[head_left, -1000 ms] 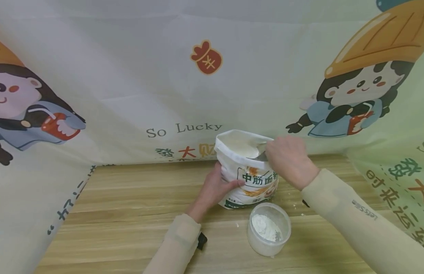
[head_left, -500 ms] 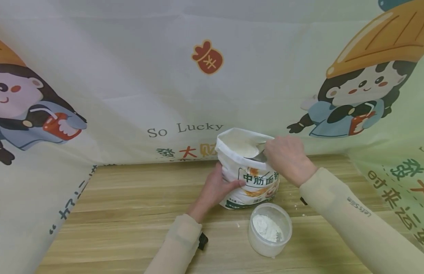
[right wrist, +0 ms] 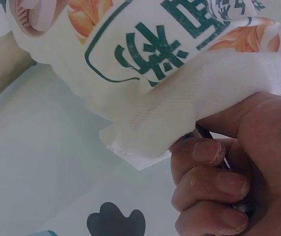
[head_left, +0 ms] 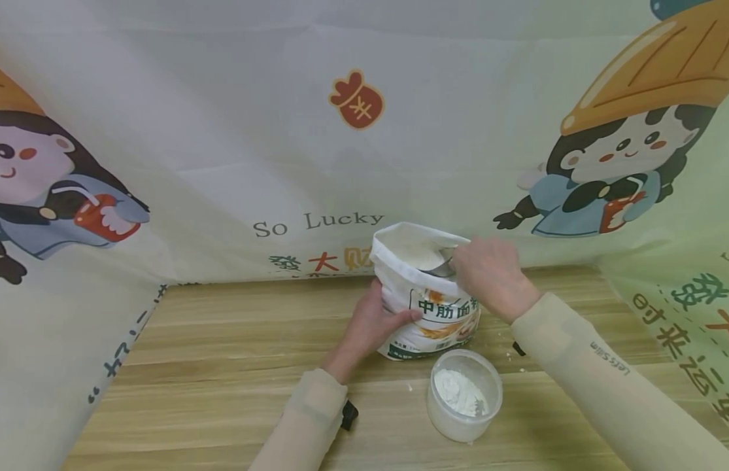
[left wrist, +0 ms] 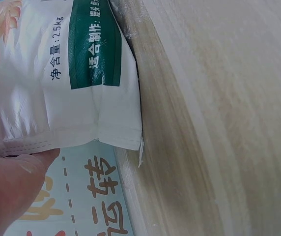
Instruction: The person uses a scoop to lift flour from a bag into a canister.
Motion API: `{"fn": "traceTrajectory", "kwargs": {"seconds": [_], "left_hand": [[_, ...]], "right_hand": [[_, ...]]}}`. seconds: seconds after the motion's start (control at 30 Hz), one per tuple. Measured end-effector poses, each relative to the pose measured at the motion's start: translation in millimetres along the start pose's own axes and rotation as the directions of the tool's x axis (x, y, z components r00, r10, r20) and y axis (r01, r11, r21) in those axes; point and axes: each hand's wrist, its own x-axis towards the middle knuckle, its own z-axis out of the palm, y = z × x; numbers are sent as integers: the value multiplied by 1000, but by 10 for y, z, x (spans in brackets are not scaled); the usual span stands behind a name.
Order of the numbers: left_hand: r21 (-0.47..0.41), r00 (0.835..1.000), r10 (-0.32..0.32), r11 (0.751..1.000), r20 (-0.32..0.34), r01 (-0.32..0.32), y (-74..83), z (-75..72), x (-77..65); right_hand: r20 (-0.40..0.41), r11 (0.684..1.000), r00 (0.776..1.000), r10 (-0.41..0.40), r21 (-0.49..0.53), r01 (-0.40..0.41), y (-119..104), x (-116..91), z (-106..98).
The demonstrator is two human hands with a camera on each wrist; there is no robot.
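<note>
A white flour bag (head_left: 399, 281) with green print stands with its top folded back, and pale flour (head_left: 416, 250) shows inside. My left hand (head_left: 372, 320) grips the bag's left side, thumb across the front; its other fingers are hidden behind. At the bag's right rim my right hand (head_left: 493, 275) holds a metal spoon (head_left: 439, 269), whose bowl is inside the mouth. In the right wrist view, curled fingers wrap the spoon's handle (right wrist: 244, 206), partly hidden. A round clear tub (head_left: 455, 428) with white flour (head_left: 457, 390) in it stands in front of the bag.
The wooden table (head_left: 223, 366) carries a few flour specks beside the bag and tub. A printed cloth (head_left: 252, 131) hangs close behind the bag and along both sides.
My right hand has shifted slightly left and down, and the spoon's bowl shows less white than before. My left hand, the bag and the tub stay put.
</note>
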Motion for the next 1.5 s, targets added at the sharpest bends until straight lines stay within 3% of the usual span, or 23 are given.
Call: {"fn": "traceTrajectory", "kwargs": {"seconds": [0.2,0.5,0.83,1.5], "left_hand": [[-7,1000,9,1000,-2,-9,5,-6,-8],[-6,1000,17,1000,-4,-17,12,-1,-5],[-7,1000,0,1000,-6,0,27,-6,-17],[-1,1000,-12,1000,-4,12,38,-3,-18]], "right_hand": [[50,999,999,21,42,-23,3,17,16],[6,999,1000,14,51,-15,23,-7,38],[45,993,999,27,117,-32,53,-16,61],[-140,989,989,49,142,-28,71,-124,147]]}}
